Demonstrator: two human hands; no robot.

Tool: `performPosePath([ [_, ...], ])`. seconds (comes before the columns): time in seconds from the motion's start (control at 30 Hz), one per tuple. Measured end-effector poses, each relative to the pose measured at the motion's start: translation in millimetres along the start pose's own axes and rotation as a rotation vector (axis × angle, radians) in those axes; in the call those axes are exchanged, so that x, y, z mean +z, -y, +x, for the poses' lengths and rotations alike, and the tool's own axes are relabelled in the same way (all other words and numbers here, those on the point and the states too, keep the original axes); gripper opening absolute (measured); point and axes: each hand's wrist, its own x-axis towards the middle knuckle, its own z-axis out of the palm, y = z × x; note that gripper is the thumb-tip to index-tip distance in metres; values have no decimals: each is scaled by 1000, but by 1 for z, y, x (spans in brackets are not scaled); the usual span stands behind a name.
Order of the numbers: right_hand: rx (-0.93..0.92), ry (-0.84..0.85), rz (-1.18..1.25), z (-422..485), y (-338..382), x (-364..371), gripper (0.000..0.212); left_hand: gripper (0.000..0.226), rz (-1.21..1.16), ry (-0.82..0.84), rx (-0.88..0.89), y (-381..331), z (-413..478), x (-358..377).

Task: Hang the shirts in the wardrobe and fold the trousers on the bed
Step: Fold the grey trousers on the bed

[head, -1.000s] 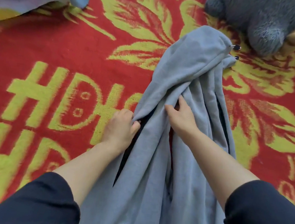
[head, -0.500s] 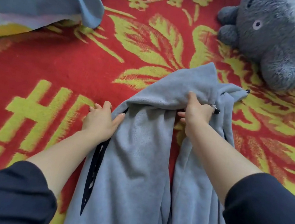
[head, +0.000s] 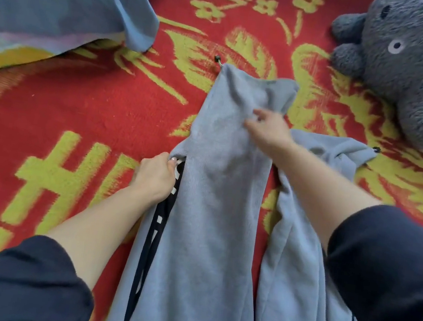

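**Trousers: Flattening Before the Fold**

The trousers (head: 215,213) lie lengthwise on the bed (head: 92,109), legs apart. The left hand (head: 154,177) pinches their left edge, apparently to anchor it. The right hand (head: 266,132), fingers loosely spread, presses the far cloth, likely to smooth it for folding.

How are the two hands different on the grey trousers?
The left hand grips the striped edge of the trousers with curled fingers. The right hand lies farther from the person, with its fingers spread on the cloth. Both touch the same trouser leg.
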Motion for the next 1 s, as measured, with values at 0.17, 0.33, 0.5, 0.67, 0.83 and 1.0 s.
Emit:
performPosePath([
  [0.17,-223,147,-366,-27,-39,30,56,34,-3,-29,-57,3,4,1],
  [0.33,-123,-374,-455,-24,-61,-5,41,20,-36,-44,-81,2,0,5],
  [0.5,181,-173,-586,-34,-92,-60,26,48,-39,-6,-84,-5,-9,7],
  [0.67,44,-837,115,-45,-77,-102,25,61,-7,31,-36,-4,-19,11],
  [0.83,30,-476,-69,-33,-76,-131,52,73,34,127,-49,-1,-23,14],
  [1.0,241,-148,-272,-51,-125,-104,58,73,82,108,-7,-2,-19,13],
])
